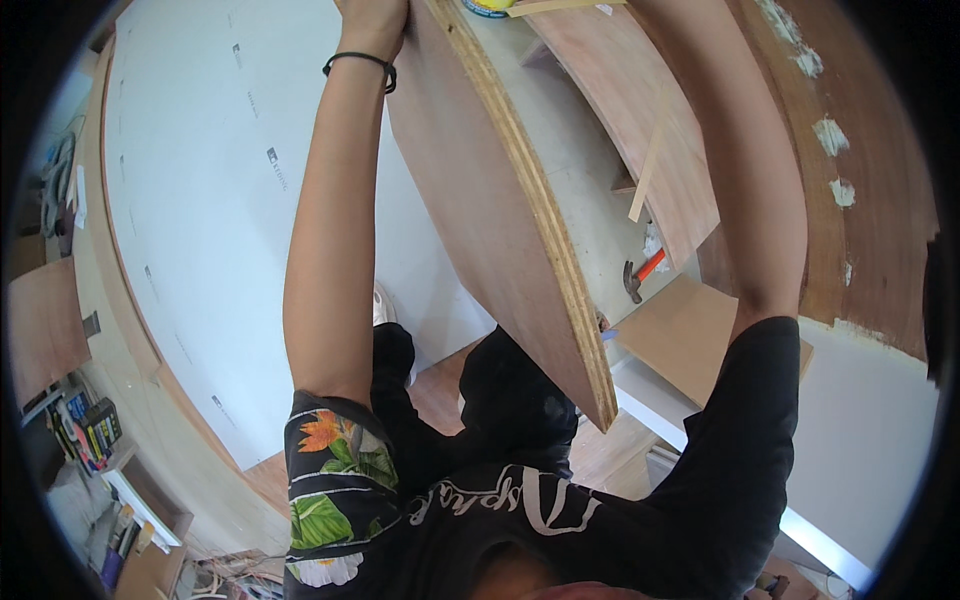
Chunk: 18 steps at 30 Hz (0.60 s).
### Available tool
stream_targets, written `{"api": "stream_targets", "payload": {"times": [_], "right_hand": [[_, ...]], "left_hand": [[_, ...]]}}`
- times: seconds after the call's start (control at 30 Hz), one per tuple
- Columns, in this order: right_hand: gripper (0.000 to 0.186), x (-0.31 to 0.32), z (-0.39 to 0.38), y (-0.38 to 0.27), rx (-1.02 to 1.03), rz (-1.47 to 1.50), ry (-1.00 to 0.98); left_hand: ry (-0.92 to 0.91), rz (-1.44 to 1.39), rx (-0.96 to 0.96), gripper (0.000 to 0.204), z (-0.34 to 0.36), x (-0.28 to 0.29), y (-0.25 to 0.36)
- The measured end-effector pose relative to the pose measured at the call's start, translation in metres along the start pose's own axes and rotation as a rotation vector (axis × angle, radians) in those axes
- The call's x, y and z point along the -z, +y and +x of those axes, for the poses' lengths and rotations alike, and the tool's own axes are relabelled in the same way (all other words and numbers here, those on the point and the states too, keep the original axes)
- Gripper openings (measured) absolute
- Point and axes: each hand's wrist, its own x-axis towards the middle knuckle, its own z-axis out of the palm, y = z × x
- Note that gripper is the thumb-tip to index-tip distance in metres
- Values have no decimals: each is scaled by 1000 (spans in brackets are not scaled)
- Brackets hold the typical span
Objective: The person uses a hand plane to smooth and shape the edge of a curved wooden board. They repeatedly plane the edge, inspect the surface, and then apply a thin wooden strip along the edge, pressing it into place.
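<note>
A thick plywood board (480, 190) stands tilted on edge in front of me, its layered edge facing up and to the right. Beside its far end, at the top of the view, is my left hand (374, 22), touching or nearly touching the board's left face. The picture's border cuts off its fingers, so their grip is hidden. My right forearm stretches up on the right side of the board, and the right hand lies beyond the upper border.
Left of the board is a large white sheet (200, 200). On the right are a claw hammer (640, 275) with an orange handle, a thin wood strip (650, 165), a curved plywood piece (625, 90) and a brown panel (685, 335). Tools and boxes (90, 430) sit at lower left.
</note>
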Motion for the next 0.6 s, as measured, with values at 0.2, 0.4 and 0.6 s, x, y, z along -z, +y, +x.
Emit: {"api": "stream_targets", "payload": {"times": [0.2,0.4,0.6], "right_hand": [[19,-9,4,14,79,115,31],[21,-15,-9,26,67,253,87],[22,-21,-36,25,-172,686,214]], "left_hand": [[-10,-24,-51,64,5,4,-5],[-13,-159,-10,64,7,-2,-11],[77,128,-10,68,3,5,-8]]}}
